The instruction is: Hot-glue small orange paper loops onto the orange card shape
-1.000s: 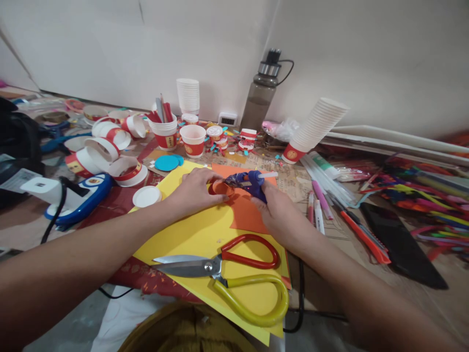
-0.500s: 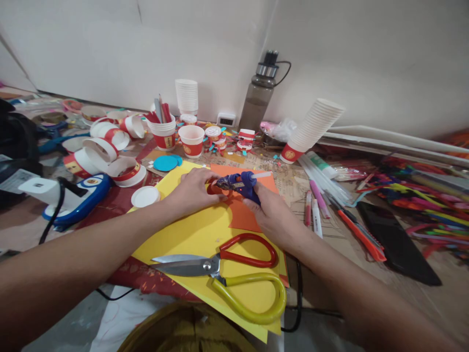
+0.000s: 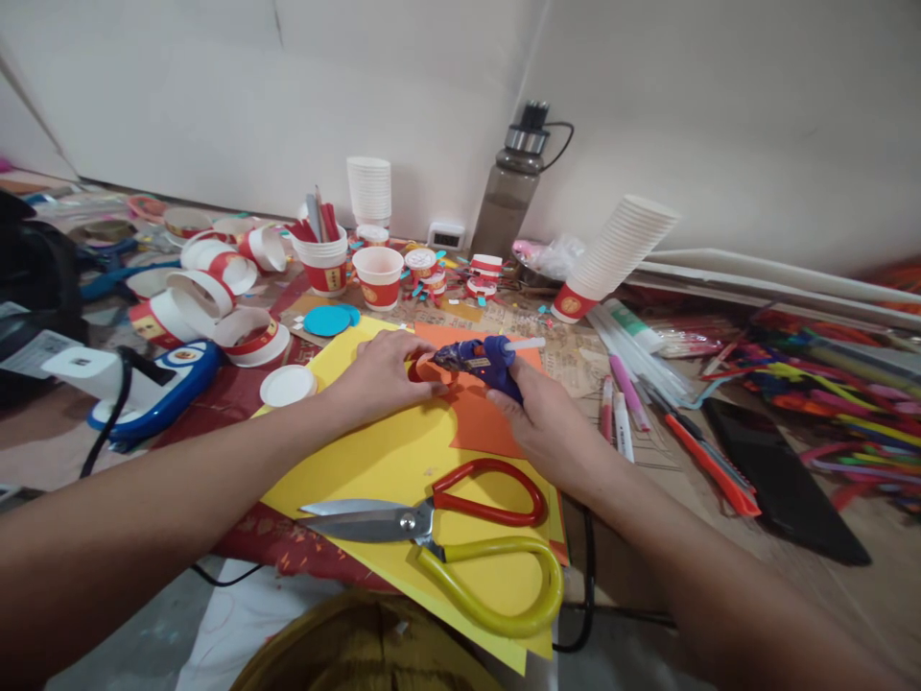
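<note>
My right hand (image 3: 539, 403) is wrapped around a blue hot glue gun (image 3: 484, 357), with a pale glue stick poking out of its back. The gun's nozzle points left, at a small curved orange-red paper piece (image 3: 430, 369). My left hand (image 3: 389, 372) grips that piece between thumb and fingers; much of it is hidden. Under both hands lie an orange sheet (image 3: 484, 427) and yellow paper (image 3: 360, 446). Closer to me, large scissors (image 3: 407, 523) rest on the yellow paper, one handle red and the other yellow.
Cut cup rings (image 3: 251, 336) lie at left near a blue-and-white device (image 3: 162, 389). Behind stand a pen cup (image 3: 321, 264), a paper cup (image 3: 378, 278), a bottle (image 3: 504, 197) and a leaning cup stack (image 3: 611, 254). A cutter (image 3: 709, 465) and phone (image 3: 788, 480) lie right.
The glue gun and my right hand have shifted slightly right, and the nozzle sits a little farther right over the orange-red piece. My left hand stays almost in place.
</note>
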The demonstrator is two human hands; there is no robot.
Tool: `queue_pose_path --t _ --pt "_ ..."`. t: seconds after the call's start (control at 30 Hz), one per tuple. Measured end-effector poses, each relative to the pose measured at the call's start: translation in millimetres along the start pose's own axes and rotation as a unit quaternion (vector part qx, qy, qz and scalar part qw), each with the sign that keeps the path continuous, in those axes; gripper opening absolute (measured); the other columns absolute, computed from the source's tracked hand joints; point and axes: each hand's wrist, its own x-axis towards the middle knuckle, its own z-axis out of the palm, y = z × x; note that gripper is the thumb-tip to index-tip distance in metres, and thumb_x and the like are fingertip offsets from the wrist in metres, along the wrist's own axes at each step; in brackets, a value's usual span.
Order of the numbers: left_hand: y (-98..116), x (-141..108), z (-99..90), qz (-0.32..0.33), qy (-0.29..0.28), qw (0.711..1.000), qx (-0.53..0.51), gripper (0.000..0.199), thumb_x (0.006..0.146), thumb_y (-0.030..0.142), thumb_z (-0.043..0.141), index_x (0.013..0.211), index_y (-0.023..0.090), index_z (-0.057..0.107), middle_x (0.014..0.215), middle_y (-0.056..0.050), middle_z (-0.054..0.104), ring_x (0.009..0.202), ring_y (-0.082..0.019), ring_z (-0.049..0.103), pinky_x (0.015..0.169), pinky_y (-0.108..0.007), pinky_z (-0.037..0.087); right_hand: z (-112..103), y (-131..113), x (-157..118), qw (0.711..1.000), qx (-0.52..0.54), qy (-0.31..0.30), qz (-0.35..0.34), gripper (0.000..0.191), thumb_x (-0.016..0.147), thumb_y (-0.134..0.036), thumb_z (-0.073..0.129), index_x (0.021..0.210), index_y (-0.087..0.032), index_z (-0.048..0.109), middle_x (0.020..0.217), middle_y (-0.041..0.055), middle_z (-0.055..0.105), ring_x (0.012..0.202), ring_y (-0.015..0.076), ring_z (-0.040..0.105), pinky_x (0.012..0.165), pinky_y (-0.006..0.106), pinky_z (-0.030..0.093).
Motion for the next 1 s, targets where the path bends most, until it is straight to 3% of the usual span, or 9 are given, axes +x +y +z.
queue_pose_path --t 0.57,0.8,1.0 --pt "-1.4 1.1 2.6 0.005 0.008 1.000 0.010 0.039 0.072 0.051 0.069 0.102 0.025 0.072 0.099 -0.004 0.068 0.101 -0.026 0.058 0.087 -0.038 0.047 5.2 6.3 8.1 1.000 -0.009 -0.001 0.006 0.021 0.093 -0.023 0.048 0.111 -0.015 0.057 0.102 0.0123 0.069 0.086 0.0215 0.063 0.070 0.029 0.044" --pt "-2.0 0.4 3.4 -0.004 0.010 1.000 -0.006 0.043 0.072 0.051 0.070 0.106 0.025 0.071 0.109 -0.005 0.069 0.105 -0.027 0.058 0.087 -0.038 0.047 -0.5 1.5 2.6 0.999 -0.041 0.006 0.034 0.026 0.094 -0.023 0.047 0.116 -0.013 0.056 0.108 0.0151 0.068 0.095 0.0256 0.063 0.076 0.033 0.045" --pt "-2.2 0.6 2.1 0.006 0.008 1.000 -0.009 0.042 0.074 0.052 0.069 0.104 0.024 0.072 0.104 -0.005 0.069 0.104 -0.026 0.057 0.089 -0.038 0.045 -1.7 -0.8 -0.6 0.999 -0.027 0.001 0.022 0.027 0.094 -0.022 0.047 0.118 -0.013 0.056 0.110 0.0148 0.068 0.095 0.0252 0.062 0.079 0.034 0.045"
